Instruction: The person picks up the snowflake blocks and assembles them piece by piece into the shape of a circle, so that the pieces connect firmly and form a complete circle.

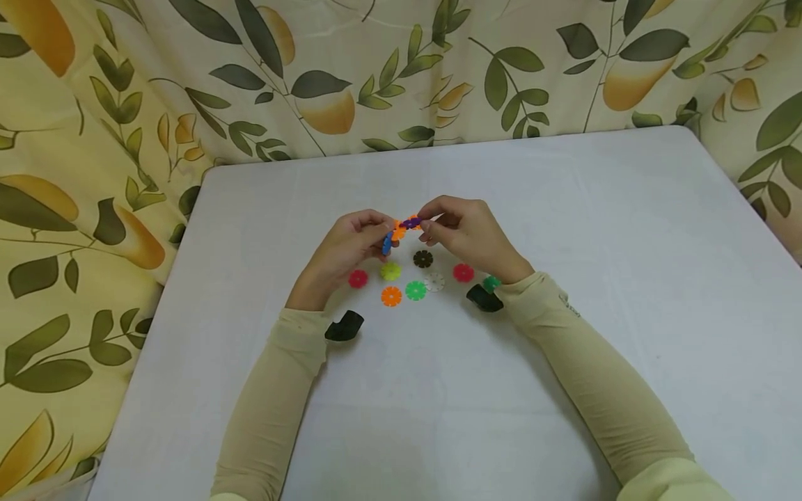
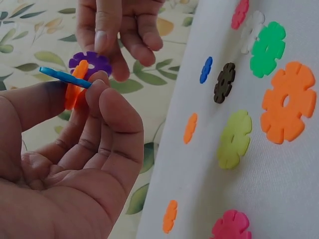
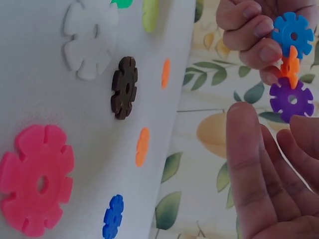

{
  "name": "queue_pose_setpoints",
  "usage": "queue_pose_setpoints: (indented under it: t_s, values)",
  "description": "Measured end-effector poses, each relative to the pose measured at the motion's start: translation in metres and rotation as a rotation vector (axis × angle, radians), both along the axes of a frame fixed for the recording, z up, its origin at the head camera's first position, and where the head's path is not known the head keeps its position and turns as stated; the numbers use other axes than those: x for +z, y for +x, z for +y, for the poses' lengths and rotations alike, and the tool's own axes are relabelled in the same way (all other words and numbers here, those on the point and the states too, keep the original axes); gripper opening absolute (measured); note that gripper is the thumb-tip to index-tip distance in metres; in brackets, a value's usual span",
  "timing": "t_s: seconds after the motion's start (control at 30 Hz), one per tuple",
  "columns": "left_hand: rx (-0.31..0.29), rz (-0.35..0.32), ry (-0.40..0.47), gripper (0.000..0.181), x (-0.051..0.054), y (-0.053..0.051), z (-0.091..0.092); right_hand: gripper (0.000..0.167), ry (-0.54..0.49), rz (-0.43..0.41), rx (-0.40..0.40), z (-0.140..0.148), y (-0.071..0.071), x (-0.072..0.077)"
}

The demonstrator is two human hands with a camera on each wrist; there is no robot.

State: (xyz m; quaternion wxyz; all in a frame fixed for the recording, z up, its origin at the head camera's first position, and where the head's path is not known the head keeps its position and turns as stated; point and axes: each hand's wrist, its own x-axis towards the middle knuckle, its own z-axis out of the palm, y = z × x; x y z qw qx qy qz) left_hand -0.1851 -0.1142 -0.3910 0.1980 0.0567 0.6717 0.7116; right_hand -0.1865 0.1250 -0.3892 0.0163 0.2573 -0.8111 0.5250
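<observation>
My left hand [image 1: 352, 243] pinches a small chain of notched plastic discs between thumb and fingers, raised above the table. A blue disc [image 3: 282, 27] slots into an orange disc [image 3: 293, 67], and that one into a purple disc [image 3: 280, 102]. Near the purple end is my right hand [image 1: 471, 226], its index finger extended and apart from the disc in the right wrist view. Its thumb lies close to the purple rim; whether it touches cannot be told. Below the hands lie a dark brown disc [image 1: 422, 259] and a yellow disc [image 1: 390, 271].
Loose on the white table [image 1: 438, 390] are an orange disc [image 1: 391, 296], a green disc [image 1: 415, 290], a clear disc [image 1: 435, 282] and pink discs [image 1: 464, 273]. Black curved pieces [image 1: 344, 326] sit beside both wrists. A leaf-patterned curtain [image 1: 401, 76] hangs behind the table.
</observation>
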Motion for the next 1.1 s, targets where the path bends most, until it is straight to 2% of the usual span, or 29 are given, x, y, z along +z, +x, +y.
queue_pose_setpoints:
  t_s: [0.2, 0.4, 0.67, 0.93, 1.1]
  values:
    - [0.007, -0.011, 0.011, 0.020, 0.0014, -0.0008, -0.0019, 0.011, 0.035, -0.023, -0.022, 0.0014, -0.0013, -0.0004]
    - [-0.009, -0.004, 0.018, 0.018, 0.0002, -0.0011, -0.0022, 0.016, 0.021, -0.069, 0.028, 0.0007, -0.0011, -0.0003]
    - [-0.051, 0.011, -0.067, 0.019, -0.0025, -0.0004, -0.0009, 0.012, -0.024, -0.036, 0.079, -0.0024, -0.0007, -0.0021]
    - [-0.079, 0.011, -0.061, 0.018, -0.0023, -0.0011, -0.0003, 0.012, -0.019, 0.007, 0.095, -0.0002, -0.0018, -0.0020]
    - [-0.080, 0.013, -0.042, 0.018, -0.0037, -0.0013, 0.0003, 0.013, -0.024, -0.021, 0.085, 0.0001, -0.0010, -0.0023]
